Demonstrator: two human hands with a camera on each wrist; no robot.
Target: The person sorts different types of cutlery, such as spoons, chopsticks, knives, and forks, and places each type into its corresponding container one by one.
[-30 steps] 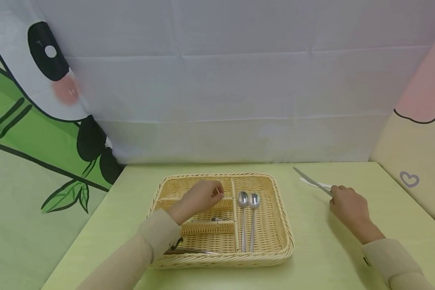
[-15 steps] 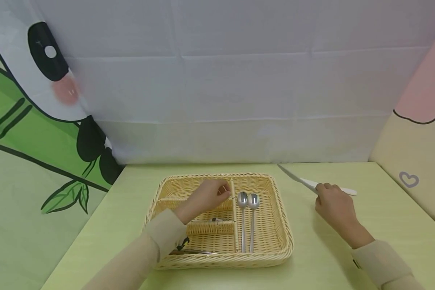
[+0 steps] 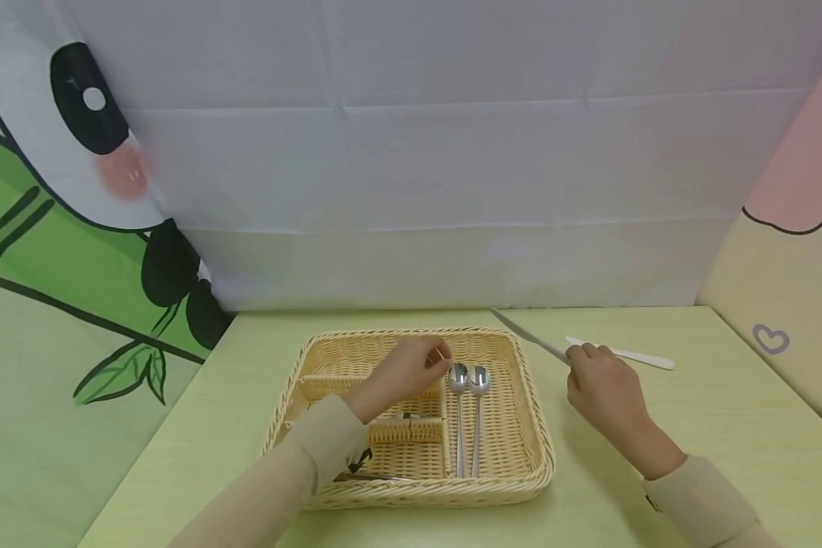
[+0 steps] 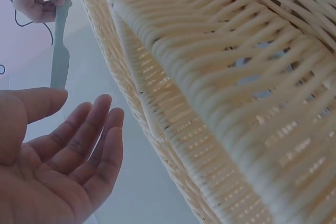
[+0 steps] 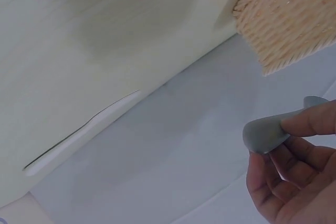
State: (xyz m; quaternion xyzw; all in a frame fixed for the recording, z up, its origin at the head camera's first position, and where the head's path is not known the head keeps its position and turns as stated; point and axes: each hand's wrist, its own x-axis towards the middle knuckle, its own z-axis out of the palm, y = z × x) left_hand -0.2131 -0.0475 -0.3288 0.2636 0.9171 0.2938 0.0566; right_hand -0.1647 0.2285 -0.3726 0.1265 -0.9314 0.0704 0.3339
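My right hand (image 3: pixel 610 396) pinches a metal table knife (image 3: pixel 530 335) by its handle, just right of the wicker basket. The blade points up and left, its tip behind the basket's back right corner. In the right wrist view, thumb and fingers hold the grey handle (image 5: pixel 265 132). My left hand (image 3: pixel 407 373) hovers over the wicker cutlery basket (image 3: pixel 537 426), beside its long divider. Its loosely bent fingers hold nothing, and thumb and fingertips (image 4: pixel 105 103) are apart. Two spoons (image 3: pixel 460 378) lie side by side in the right compartment, bowls away from me.
A second knife (image 3: pixel 640 357) lies on the table (image 3: pixel 747 396) behind my right hand. Shiny metal pieces (image 3: pixel 377 477) lie in the front left compartment, partly hidden by my sleeve. More metal shows in the middle left compartment. A cloth backdrop (image 3: pixel 452 167) closes the table's far edge.
My right hand has carried the knife left towards the basket, away from the knife on the table. My left hand has shifted right, up to the spoons' side of the divider.
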